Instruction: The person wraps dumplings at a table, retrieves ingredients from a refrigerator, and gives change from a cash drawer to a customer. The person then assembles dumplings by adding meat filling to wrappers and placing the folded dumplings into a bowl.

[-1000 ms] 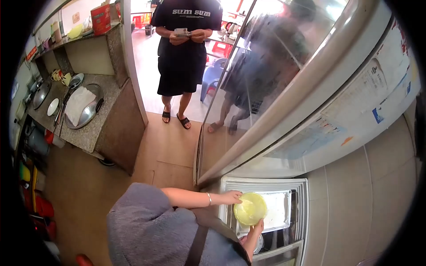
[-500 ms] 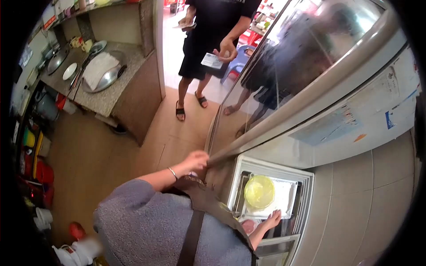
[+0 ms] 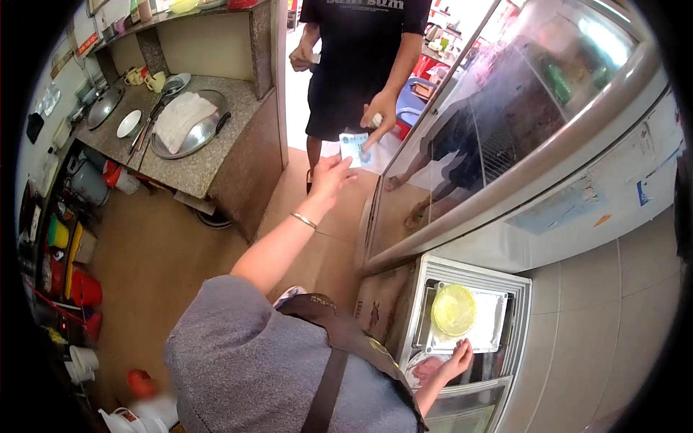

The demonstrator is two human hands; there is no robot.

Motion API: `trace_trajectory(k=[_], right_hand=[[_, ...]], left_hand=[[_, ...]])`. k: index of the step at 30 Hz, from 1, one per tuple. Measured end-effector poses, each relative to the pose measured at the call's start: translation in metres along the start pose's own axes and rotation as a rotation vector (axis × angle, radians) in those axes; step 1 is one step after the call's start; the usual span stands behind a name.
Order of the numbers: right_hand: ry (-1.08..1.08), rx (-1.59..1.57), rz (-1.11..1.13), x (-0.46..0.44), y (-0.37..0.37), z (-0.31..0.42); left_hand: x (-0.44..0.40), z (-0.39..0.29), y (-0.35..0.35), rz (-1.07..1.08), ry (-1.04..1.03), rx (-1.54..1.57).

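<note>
My left hand (image 3: 330, 180) is stretched forward, its thumb and fingers closed on the near edge of a pale blue banknote (image 3: 354, 150). Another person's hand (image 3: 382, 108) is at the far side of the same note. Low on the right, my right hand (image 3: 456, 361) has its fingers closed at the near edge of a white tray (image 3: 491, 321). The tray sits at the top of an opened chest freezer (image 3: 521, 303) and carries a yellow bowl (image 3: 453, 310). A clear bag of pinkish food (image 3: 427, 369) lies beside my right wrist.
The other person (image 3: 361, 65) stands in the doorway, facing me. A tall glass-door fridge (image 3: 498, 123) rises on the right. On the left counter (image 3: 242, 119), a white cloth (image 3: 184, 121) covers part of a metal pan (image 3: 206, 133). Red buckets (image 3: 85, 289) stand at the left.
My left hand has reached forward and met the banknote held out by the other person, who has come nearer. My right hand stays at the tray.
</note>
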State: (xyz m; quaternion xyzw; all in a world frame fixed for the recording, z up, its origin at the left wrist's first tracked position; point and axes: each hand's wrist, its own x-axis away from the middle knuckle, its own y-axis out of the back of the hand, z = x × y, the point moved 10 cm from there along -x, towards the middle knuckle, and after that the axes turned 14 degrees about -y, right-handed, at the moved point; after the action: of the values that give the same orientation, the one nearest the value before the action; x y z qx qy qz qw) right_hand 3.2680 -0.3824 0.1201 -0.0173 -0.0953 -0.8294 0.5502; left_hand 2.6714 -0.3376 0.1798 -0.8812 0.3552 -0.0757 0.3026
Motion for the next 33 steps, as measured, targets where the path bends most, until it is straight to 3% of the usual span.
trace_trajectory(k=[3, 7, 10, 14, 18, 23, 24, 26, 28, 29, 30, 32, 33], right_hand=[[-0.009, 0.018, -0.117, 0.034, 0.014, -0.013], [-0.112, -0.089, -0.098, 0.080, -0.051, -0.011], [-0.029, -0.002, 0.188, 0.127, -0.172, 0.035], [0.158, 0.119, 0.631, 0.205, -0.325, 0.106], [0.398, 0.326, 0.749, 0.249, -0.379, 0.127], [0.401, 0.300, 0.710, 0.272, -0.361, 0.121], [0.405, 0.293, 0.688, 0.275, -0.351, 0.120], [0.180, 0.050, 0.634, 0.272, -0.321, 0.104], [0.052, -0.116, 0.529, 0.277, -0.281, 0.099], [0.091, -0.066, 0.448, 0.280, -0.256, 0.094], [0.115, -0.013, 0.346, 0.287, -0.227, 0.090], [0.104, -0.058, 0.177, 0.309, -0.170, 0.089], [0.148, -0.023, 0.046, 0.320, -0.135, 0.088]], left_hand=[[-0.008, 0.012, 0.034, -0.044, 0.025, -0.104], [0.003, -0.009, 0.075, -0.018, 0.047, -0.173], [0.021, -0.027, 0.106, 0.132, -0.012, -0.320], [0.068, -0.032, 0.117, 0.461, 0.143, -0.304], [0.094, -0.033, 0.122, 0.709, 0.269, -0.360], [0.109, -0.030, 0.127, 0.689, 0.394, -0.208], [0.121, -0.020, 0.127, 0.649, 0.507, -0.151], [0.151, -0.010, 0.120, 0.634, 0.712, -0.059], [0.191, -0.013, 0.103, 0.813, 0.852, -0.141], [0.216, -0.004, 0.096, 1.049, 0.818, -0.179], [0.242, 0.004, 0.091, 1.132, 0.870, -0.199], [0.274, -0.006, 0.057, 1.198, 0.452, -0.152], [0.302, -0.009, 0.045, 1.251, 0.548, -0.121]])
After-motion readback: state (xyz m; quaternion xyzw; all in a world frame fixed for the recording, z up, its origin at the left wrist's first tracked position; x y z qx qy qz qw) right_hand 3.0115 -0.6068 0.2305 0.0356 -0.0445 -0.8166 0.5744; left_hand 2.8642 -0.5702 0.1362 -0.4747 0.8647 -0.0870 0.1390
